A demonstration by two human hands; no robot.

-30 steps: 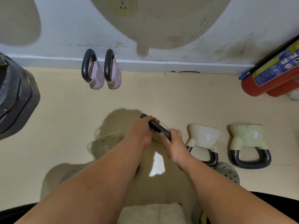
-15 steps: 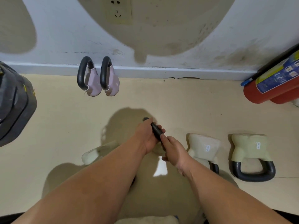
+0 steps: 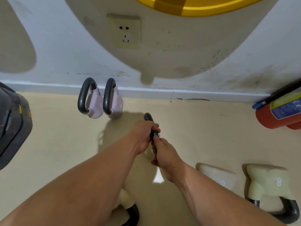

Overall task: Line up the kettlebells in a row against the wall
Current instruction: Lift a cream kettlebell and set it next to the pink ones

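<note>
My left hand [image 3: 142, 136] and my right hand [image 3: 164, 156] both grip the black handle [image 3: 148, 117] of a kettlebell whose cream body is almost wholly hidden under my hands. Two lilac kettlebells [image 3: 96, 101] [image 3: 116, 102] stand side by side against the white baseboard [image 3: 195, 93], handles toward the left. On the floor at the right lie a cream kettlebell [image 3: 218, 176] and a pale green kettlebell marked 8 [image 3: 268, 181]. Another cream kettlebell [image 3: 126, 201] shows under my left forearm.
A stack of black weight plates [image 3: 11, 124] stands at the left edge. A red fire extinguisher [image 3: 276, 113] lies by the wall at the right. A wall socket [image 3: 124, 31] sits above. Bare beige floor runs along the baseboard right of the lilac pair.
Both hands have carried the held kettlebell forward, toward the wall and the lilac pair. The view has tilted up; the kettlebells on the floor now lie behind my hands.
</note>
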